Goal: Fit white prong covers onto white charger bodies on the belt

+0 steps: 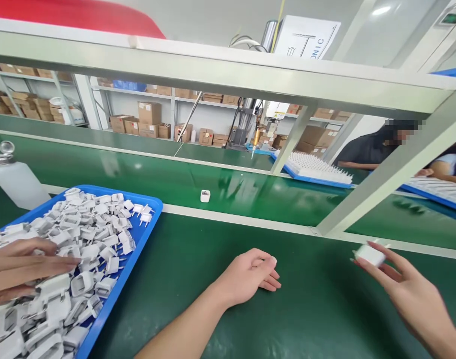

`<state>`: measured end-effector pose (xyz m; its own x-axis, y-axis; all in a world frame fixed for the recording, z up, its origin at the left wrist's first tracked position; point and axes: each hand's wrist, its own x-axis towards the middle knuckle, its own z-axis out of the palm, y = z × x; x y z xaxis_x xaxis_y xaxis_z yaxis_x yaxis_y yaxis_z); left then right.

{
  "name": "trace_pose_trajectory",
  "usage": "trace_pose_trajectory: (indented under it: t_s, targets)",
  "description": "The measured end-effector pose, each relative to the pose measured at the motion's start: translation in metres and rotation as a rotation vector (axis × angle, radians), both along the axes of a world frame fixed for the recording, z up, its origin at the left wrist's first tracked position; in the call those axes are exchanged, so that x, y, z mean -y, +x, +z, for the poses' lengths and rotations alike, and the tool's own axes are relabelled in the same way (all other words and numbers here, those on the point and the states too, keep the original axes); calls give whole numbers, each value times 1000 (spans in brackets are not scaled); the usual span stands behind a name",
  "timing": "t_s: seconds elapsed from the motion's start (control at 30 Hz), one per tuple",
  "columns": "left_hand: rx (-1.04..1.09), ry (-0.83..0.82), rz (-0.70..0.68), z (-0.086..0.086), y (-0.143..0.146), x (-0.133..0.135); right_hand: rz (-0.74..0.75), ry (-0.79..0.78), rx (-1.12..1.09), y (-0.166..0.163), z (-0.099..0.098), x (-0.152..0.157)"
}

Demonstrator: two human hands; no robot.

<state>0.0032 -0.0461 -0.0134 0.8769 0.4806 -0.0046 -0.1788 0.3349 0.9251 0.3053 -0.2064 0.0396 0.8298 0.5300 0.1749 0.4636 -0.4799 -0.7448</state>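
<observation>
On the green desk (318, 309), head view: right hand (407, 289) has its grip pinched on a white plug adapter (370, 255), long axis sideways, well right of the left hand (250, 274). The left hand rests palm down, loose and empty. A co-worker's hand (26, 264) lies on the plug parts (93, 239) in the blue tray (145, 234).

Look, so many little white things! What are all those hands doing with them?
The person's right hand pinches one white plug piece in its fingertips above the green table. Their left hand rests loosely curled on the table, holding nothing that shows. At the left, another person's hand reaches into a blue tray heaped with white pieces that look the same. One lone piece sits on the green belt behind.
</observation>
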Motion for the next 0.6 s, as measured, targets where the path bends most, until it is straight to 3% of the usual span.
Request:
trace_pose_trajectory:
  t_s: [0.13,0.23,0.3,0.6]
  targets:
    - [-34,59,66,1,-3,5,329,211,-268,-78,-14,-14]
    - [32,57,50,3,-4,9,707,234,-177,-134,-17,-25]
    - [87,52,20,4,-5,10,842,199,-94,-157,-16,-30]
    - [29,76,0,7,-8,7,919,157,-62,-152,-16,-26]
